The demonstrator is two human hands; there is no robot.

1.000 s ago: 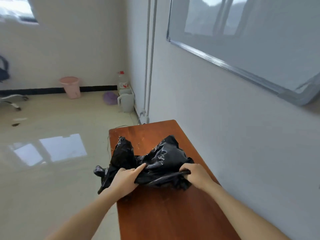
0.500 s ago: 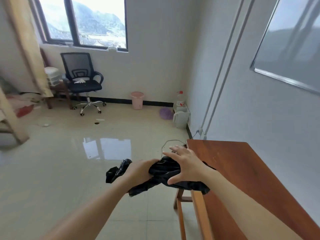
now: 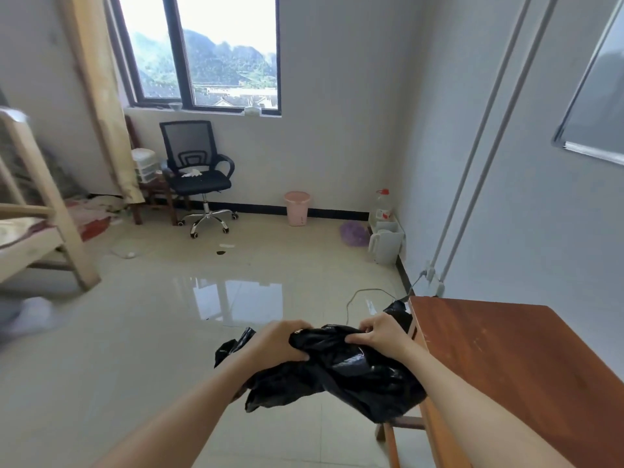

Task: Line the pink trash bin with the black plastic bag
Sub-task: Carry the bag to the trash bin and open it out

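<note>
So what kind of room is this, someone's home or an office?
Probably a plain dorm-style room used for living and study. A wooden bunk bed frame stands at the left, an office chair sits under the window, and a whiteboard hangs above a wooden table.

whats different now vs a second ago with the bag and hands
The black plastic bag has come off the wooden table and is now held in the air to the table's left, above the floor. Both the left hand and right hand have kept hold of it, the right re-gripping after briefly opening. The pink trash bin remains by the far wall, unlined.
</note>
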